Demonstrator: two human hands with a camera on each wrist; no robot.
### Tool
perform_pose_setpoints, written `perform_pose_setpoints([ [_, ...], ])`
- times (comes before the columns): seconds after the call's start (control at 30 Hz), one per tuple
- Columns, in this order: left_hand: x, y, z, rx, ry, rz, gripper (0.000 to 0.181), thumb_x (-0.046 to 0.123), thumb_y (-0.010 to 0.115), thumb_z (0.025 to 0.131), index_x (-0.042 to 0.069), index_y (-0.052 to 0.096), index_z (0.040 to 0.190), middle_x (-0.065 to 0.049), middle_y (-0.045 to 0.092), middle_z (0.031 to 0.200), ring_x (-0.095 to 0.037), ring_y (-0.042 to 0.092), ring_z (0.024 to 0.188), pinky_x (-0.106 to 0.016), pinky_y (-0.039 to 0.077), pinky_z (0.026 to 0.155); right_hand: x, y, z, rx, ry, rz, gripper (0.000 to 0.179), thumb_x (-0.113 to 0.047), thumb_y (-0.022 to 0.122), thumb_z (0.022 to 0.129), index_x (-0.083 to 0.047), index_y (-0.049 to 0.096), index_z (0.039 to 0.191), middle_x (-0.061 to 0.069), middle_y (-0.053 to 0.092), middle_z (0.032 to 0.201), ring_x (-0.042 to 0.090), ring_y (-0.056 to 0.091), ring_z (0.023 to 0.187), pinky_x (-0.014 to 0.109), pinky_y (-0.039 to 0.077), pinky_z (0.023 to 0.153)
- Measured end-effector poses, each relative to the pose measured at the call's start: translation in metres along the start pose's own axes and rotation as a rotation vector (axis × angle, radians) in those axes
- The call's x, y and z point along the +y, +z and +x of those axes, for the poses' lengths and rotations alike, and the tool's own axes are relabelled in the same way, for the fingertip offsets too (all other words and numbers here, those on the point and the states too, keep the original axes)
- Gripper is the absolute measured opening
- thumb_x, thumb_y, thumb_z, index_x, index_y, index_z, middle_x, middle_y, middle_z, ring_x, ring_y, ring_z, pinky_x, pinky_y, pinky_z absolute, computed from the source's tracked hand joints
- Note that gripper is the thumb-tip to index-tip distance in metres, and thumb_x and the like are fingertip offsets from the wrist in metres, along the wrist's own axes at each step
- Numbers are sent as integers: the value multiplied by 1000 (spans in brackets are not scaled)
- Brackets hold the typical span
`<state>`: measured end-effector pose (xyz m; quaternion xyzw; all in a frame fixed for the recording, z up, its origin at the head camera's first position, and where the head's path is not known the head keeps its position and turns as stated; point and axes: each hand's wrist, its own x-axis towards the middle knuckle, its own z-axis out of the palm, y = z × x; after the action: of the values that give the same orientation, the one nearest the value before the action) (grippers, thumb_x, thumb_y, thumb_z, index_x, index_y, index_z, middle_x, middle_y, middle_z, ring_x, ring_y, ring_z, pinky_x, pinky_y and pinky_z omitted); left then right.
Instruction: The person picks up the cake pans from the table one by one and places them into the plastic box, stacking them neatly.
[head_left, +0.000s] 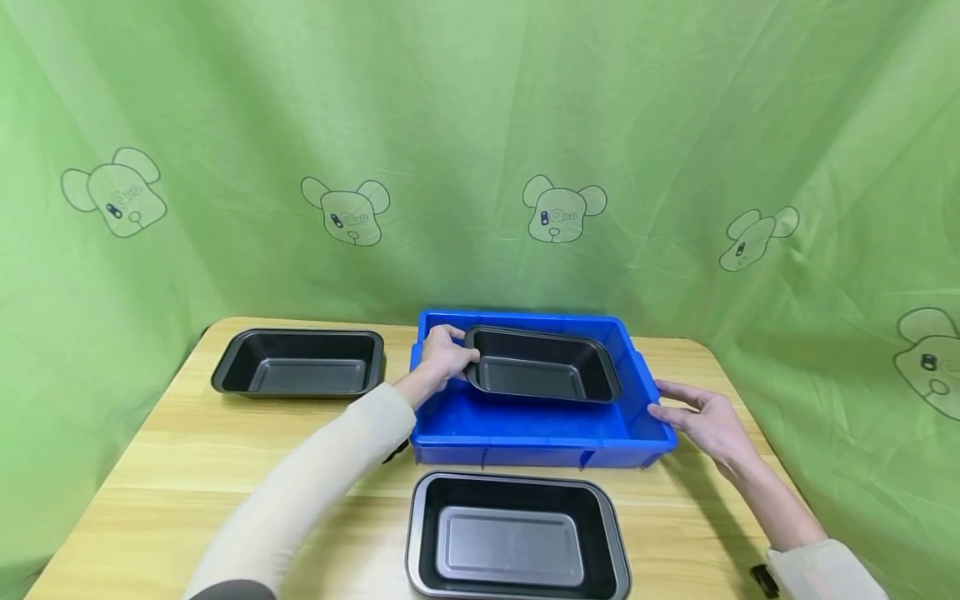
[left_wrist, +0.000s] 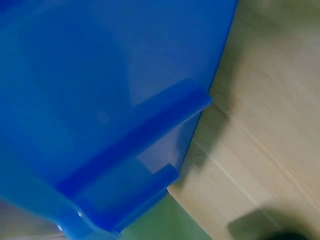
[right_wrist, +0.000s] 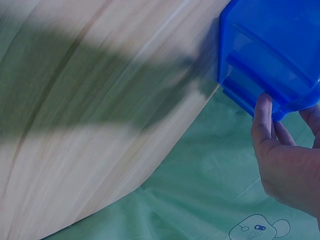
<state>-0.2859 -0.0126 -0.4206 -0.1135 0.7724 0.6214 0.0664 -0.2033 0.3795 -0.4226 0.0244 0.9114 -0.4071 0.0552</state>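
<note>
A dark loaf pan [head_left: 536, 367] sits tilted inside a blue plastic bin [head_left: 517, 446]. My left hand [head_left: 446, 354] reaches over the bin's left wall and grips the pan's left end, thumb on the rim. At the bin's right side, my right hand [head_left: 708, 421] holds the edge, with fingers against the outer wall and the thumb at the rim. The right wrist view shows those fingers [right_wrist: 261, 120] under the lip of the bin. Only the bin's outer wall [left_wrist: 100, 90] and the tabletop fill the left wrist view; the left hand is hidden there.
A second dark loaf pan [head_left: 300, 364] stands on the wooden table [head_left: 187, 467] left of the bin. Another loaf pan [head_left: 517, 537] is in front of the bin, near the table's front. A green curtain [head_left: 465, 125] with printed bear heads hangs behind and around the table.
</note>
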Motion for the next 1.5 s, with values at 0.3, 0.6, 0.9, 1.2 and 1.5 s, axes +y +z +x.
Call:
perform_pose_setpoints([
  [0.3,-3,5,-4,-36,-25,-18,44,-10,72,87,-6,57,128,-36,63,130,-50,76,90,-40,70,67,0,0,0,4,-2,-3,74,-46,73,99,-1,51,154,24,54,156,48,41,152,25,47,98],
  [0.6,-6,11,-6,-55,-53,-12,44,-11,74,89,-5,57,128,-34,62,130,-45,79,92,-34,69,62,-1,0,-1,2,-2,14,74,-45,73,99,0,50,154,26,52,157,51,38,152,61,47,114],
  [0.9,-7,14,-7,-58,-87,36,45,-10,75,90,-5,56,130,-31,61,133,-42,79,97,-34,70,64,-2,0,-1,6,-11,0,74,-45,73,99,-1,51,153,25,53,156,49,40,152,42,51,108],
  [1.2,-11,11,-9,-84,-119,28,46,-9,75,91,-6,57,132,-31,65,130,-35,79,93,-31,69,65,1,0,0,4,-5,-2,71,-42,73,100,-1,51,153,25,53,156,49,42,150,24,48,98],
  [1.5,-5,-2,-9,-109,-77,2,49,-9,75,91,-5,55,136,-31,71,115,-32,78,91,-35,71,74,1,2,0,-2,-2,26,73,-41,72,100,1,49,155,28,50,157,53,37,152,66,45,116],
])
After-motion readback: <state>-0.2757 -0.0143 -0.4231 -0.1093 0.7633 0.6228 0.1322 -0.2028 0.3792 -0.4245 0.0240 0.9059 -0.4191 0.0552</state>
